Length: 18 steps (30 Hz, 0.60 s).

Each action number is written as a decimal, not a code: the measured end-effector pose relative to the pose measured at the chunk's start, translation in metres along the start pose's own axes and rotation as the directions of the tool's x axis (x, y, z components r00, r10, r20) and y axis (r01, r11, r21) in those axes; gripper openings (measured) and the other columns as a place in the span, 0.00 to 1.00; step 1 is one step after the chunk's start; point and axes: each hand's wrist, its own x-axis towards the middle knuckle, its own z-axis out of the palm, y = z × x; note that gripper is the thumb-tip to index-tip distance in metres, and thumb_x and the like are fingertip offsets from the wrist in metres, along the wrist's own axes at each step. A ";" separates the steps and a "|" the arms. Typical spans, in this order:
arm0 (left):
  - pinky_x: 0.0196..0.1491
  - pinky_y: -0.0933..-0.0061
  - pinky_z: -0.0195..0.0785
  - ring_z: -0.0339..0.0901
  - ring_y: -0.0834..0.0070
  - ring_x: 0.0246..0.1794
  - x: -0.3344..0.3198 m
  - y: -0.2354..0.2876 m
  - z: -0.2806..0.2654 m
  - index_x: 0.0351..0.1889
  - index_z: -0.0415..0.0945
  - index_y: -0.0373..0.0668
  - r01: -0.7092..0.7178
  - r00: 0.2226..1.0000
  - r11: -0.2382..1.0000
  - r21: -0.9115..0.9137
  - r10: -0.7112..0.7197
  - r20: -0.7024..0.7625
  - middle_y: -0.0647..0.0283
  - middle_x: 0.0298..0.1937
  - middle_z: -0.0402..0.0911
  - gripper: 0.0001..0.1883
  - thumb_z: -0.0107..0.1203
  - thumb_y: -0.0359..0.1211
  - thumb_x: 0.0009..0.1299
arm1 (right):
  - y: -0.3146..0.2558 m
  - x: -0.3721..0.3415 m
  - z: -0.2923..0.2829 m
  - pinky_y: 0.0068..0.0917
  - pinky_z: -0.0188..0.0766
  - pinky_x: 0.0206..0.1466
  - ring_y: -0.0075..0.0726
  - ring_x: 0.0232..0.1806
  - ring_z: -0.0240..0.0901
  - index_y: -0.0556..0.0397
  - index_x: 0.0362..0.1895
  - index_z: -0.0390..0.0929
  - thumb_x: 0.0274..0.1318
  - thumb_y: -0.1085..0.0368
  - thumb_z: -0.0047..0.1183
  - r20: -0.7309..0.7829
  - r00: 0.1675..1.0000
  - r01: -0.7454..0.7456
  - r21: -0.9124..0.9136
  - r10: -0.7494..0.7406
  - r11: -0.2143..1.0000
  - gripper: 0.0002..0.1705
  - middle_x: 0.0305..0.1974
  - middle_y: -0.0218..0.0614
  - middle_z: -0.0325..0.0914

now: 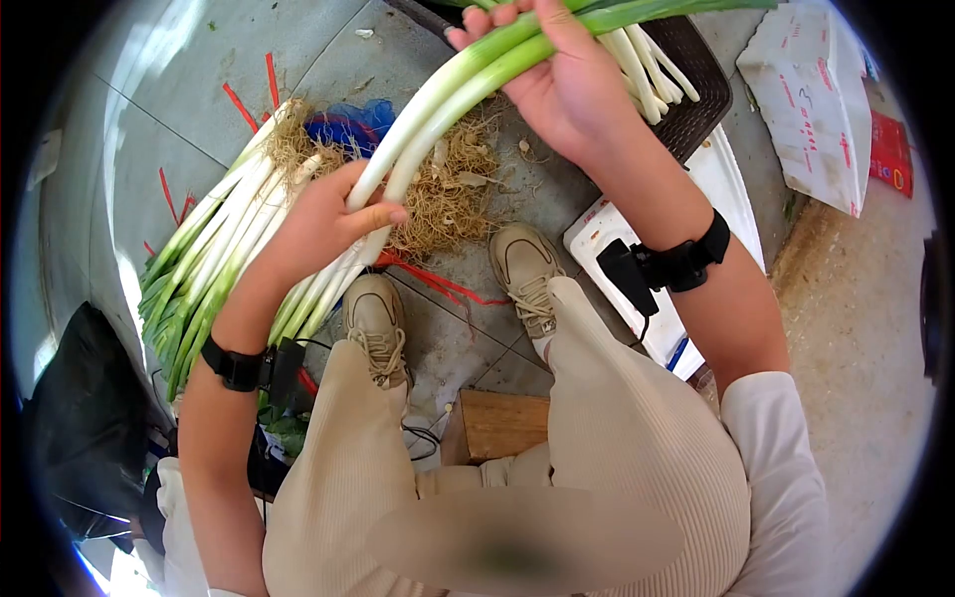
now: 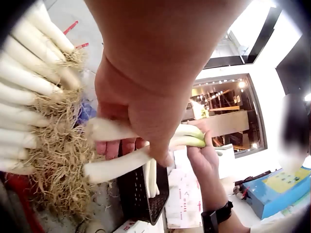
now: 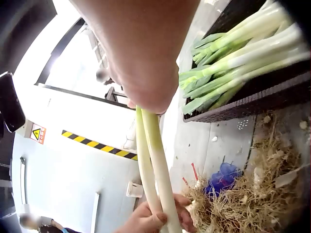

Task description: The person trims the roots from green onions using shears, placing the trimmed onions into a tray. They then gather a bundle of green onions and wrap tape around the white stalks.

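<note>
Grey tiled floor (image 1: 308, 45) carries a heap of roots (image 1: 453, 194); above it, the left hand (image 1: 323, 217) grips two leeks (image 1: 413, 107) by their white ends, while the right hand (image 1: 572, 95) holds their green stretch near a dark basket (image 1: 710, 111).

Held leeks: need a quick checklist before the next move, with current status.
1. Left hand grip on the two long green-and-white leek stalks: ok, wrapped around the white part.
2. Right hand support: ok, holds both on the green part.
3. Root ends trimmed: ok, both white ends look bare in the left wrist view.
4. Leaf tips sound: cannot tell, the green leaves run out of the head view.
5. Room in the dark brown perforated plastic basket: cannot tell, stalks lie inside and the views crop it.
6. White-and-green leek bundle on the floor trimmed: not ok, tan stringy roots attached.
</note>
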 end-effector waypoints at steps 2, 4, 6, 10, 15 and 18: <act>0.45 0.75 0.73 0.79 0.80 0.37 -0.006 -0.006 0.004 0.61 0.70 0.38 0.031 0.999 0.999 0.040 -0.030 -0.017 0.65 0.41 0.80 0.22 0.62 0.33 0.72 | -0.002 -0.001 -0.004 0.48 0.71 0.66 0.40 0.45 0.74 0.51 0.39 0.69 0.73 0.55 0.47 -0.037 0.999 0.008 0.022 -0.007 1.000 0.13 0.34 0.34 0.71; 0.40 0.76 0.73 0.77 0.82 0.33 -0.007 -0.002 0.013 0.60 0.70 0.37 0.078 0.997 0.990 -0.114 -0.076 0.017 0.67 0.36 0.77 0.18 0.57 0.32 0.74 | -0.002 -0.002 -0.007 0.48 0.69 0.67 0.39 0.43 0.72 0.50 0.38 0.68 0.72 0.54 0.48 -0.112 0.993 0.028 0.062 -0.021 0.998 0.14 0.34 0.33 0.71; 0.34 0.77 0.70 0.75 0.84 0.28 -0.008 -0.005 0.021 0.56 0.71 0.37 0.047 0.998 0.988 -0.149 -0.051 -0.028 0.69 0.32 0.75 0.14 0.54 0.32 0.75 | 0.000 -0.003 -0.008 0.48 0.70 0.66 0.38 0.41 0.71 0.49 0.38 0.68 0.72 0.54 0.48 -0.142 0.989 0.041 0.066 -0.031 0.997 0.13 0.34 0.32 0.70; 0.27 0.78 0.67 0.73 0.84 0.23 -0.007 -0.007 0.027 0.48 0.73 0.40 0.076 0.996 0.989 -0.126 -0.081 -0.031 0.70 0.28 0.75 0.10 0.57 0.33 0.74 | 0.000 -0.007 -0.007 0.50 0.69 0.65 0.37 0.41 0.69 0.46 0.39 0.65 0.73 0.53 0.46 -0.147 0.987 0.066 0.019 -0.063 0.998 0.13 0.34 0.31 0.67; 0.26 0.73 0.66 0.72 0.81 0.20 -0.006 -0.003 0.024 0.37 0.76 0.41 0.189 0.982 0.981 0.036 -0.189 -0.003 0.69 0.21 0.73 0.16 0.63 0.45 0.71 | -0.002 -0.006 -0.016 0.44 0.67 0.66 0.36 0.48 0.72 0.54 0.44 0.69 0.73 0.47 0.44 0.003 0.999 0.047 -0.093 -0.047 0.995 0.21 0.41 0.33 0.72; 0.25 0.73 0.66 0.72 0.80 0.18 -0.005 -0.003 0.019 0.36 0.76 0.40 0.244 0.968 0.970 -0.011 -0.243 0.058 0.69 0.20 0.73 0.17 0.63 0.45 0.71 | 0.002 -0.009 -0.012 0.44 0.70 0.61 0.33 0.43 0.71 0.49 0.45 0.69 0.71 0.46 0.48 -0.035 0.998 0.056 -0.059 -0.058 0.997 0.20 0.36 0.31 0.73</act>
